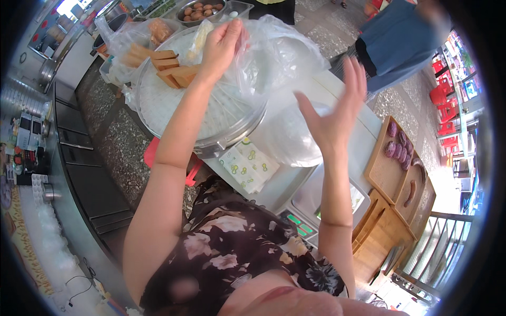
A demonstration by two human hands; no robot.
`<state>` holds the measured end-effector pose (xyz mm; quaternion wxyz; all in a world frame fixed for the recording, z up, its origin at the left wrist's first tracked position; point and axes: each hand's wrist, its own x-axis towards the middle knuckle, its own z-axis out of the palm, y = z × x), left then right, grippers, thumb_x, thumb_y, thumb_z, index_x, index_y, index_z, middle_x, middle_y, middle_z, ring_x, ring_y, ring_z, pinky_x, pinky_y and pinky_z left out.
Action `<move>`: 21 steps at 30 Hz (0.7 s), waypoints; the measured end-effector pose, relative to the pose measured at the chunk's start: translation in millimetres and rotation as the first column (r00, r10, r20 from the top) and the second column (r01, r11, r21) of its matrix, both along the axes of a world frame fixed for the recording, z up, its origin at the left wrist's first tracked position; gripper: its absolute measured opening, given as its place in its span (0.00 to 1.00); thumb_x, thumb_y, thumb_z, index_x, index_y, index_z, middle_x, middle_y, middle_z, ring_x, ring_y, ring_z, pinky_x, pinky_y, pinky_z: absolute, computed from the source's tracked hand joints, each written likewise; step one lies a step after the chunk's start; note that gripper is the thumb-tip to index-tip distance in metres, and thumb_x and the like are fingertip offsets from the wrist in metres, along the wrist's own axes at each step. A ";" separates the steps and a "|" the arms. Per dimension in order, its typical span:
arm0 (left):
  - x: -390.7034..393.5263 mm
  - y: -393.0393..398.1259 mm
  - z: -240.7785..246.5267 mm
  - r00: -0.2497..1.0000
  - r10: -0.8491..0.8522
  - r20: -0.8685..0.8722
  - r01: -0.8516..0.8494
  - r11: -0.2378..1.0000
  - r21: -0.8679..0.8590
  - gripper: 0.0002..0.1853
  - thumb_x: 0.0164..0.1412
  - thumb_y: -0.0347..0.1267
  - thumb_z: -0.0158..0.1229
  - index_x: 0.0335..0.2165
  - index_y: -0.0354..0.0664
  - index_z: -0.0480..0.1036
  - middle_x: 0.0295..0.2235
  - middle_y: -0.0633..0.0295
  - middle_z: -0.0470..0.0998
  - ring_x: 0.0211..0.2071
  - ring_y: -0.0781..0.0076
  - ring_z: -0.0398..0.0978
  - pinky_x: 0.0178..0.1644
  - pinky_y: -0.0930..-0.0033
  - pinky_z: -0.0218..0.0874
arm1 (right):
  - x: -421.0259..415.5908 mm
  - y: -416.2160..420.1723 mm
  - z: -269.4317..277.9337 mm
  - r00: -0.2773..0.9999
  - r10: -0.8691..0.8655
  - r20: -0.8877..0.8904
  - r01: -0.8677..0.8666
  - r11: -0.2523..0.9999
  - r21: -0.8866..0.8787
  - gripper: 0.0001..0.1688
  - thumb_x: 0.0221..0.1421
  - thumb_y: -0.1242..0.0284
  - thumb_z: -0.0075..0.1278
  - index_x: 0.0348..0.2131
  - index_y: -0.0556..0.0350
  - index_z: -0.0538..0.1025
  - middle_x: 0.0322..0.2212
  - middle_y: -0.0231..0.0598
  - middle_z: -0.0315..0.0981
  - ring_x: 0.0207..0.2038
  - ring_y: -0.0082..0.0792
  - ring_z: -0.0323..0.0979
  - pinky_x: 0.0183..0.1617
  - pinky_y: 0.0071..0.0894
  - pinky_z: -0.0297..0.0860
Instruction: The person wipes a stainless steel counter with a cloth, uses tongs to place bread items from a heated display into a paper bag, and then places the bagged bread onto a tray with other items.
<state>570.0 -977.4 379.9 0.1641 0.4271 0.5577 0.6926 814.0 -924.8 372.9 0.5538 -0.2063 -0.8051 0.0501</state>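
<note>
My left hand [223,49] is raised over a large round metal tray [201,138], its fingers curled on the edge of a thin clear plastic bag [272,59]. The bag spreads to the right of that hand. My right hand [338,108] is blurred, with thumb and fingers apart and nothing in it. Below and left of it lies a bulging pile of clear plastic [290,136]. On the tray's film-covered top, brown cut slabs of food [174,71] sit left of my left wrist. A pale yellow piece [199,39] in plastic lies behind them.
A folded printed cloth [249,166] and a digital scale [302,225] are near my body. Right are wooden trays [385,173] of purple sweet potatoes [399,148] and sausages, and a knife [389,260]. Eggs fill a bowl [201,12] behind. A person in blue [403,43] stands across the table.
</note>
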 end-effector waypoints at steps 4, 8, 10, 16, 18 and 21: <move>-65.8 -12.2 8.0 0.986 -0.126 0.108 0.142 0.978 -0.152 0.23 0.64 0.49 0.47 0.33 0.39 0.73 0.29 0.64 0.75 0.29 0.77 0.73 0.37 0.77 0.63 | -106.5 20.5 14.4 0.990 -0.125 0.069 0.132 0.985 -0.109 0.35 0.39 0.71 0.63 0.49 0.52 0.68 0.41 0.47 0.70 0.48 0.48 0.66 0.61 0.49 0.53; -84.4 -42.0 -13.1 0.650 0.440 -0.620 -0.198 0.885 0.420 0.33 0.56 0.47 0.57 0.54 0.40 0.60 0.48 0.49 0.66 0.50 0.56 0.63 0.52 0.59 0.56 | -171.3 29.3 -15.0 0.996 -0.092 0.020 0.094 0.989 -0.117 0.08 0.46 0.75 0.54 0.31 0.50 0.75 0.14 0.36 0.72 0.22 0.40 0.72 0.49 0.42 0.64; -113.5 -55.8 -36.4 0.651 0.427 -0.628 -0.309 0.904 0.294 0.32 0.51 0.37 0.60 0.53 0.41 0.58 0.48 0.49 0.64 0.49 0.58 0.63 0.50 0.61 0.58 | -195.9 8.5 -11.9 0.999 0.011 0.033 0.002 0.935 -0.355 0.06 0.46 0.75 0.55 0.29 0.50 0.75 0.15 0.35 0.71 0.21 0.38 0.71 0.40 0.34 0.66; -226.4 -80.0 -45.9 0.849 0.215 -0.483 -0.255 0.967 -0.019 0.26 0.42 0.21 0.65 0.42 0.41 0.65 0.37 0.58 0.65 0.40 0.65 0.65 0.41 0.70 0.63 | -263.2 -0.4 -0.5 0.956 -0.185 0.226 0.256 0.904 -0.343 0.10 0.46 0.72 0.59 0.32 0.51 0.76 0.12 0.34 0.63 0.18 0.38 0.65 0.34 0.35 0.66; -250.8 -82.7 -31.3 0.826 0.028 -0.562 -0.149 0.974 -0.171 0.15 0.44 0.24 0.66 0.34 0.38 0.72 0.31 0.66 0.72 0.37 0.74 0.69 0.38 0.75 0.64 | -277.4 3.8 -4.5 0.933 -0.178 0.314 0.285 0.897 -0.339 0.13 0.47 0.74 0.56 0.37 0.55 0.76 0.20 0.39 0.69 0.24 0.37 0.69 0.37 0.34 0.67; -292.9 -71.6 -32.6 0.833 -0.378 0.405 0.513 0.802 -0.307 0.11 0.49 0.26 0.65 0.33 0.37 0.73 0.31 0.67 0.76 0.34 0.77 0.73 0.36 0.77 0.65 | -288.8 11.0 -25.7 0.888 0.303 0.346 -0.017 0.774 -0.633 0.16 0.48 0.77 0.50 0.40 0.60 0.75 0.30 0.42 0.75 0.33 0.32 0.72 0.40 0.32 0.67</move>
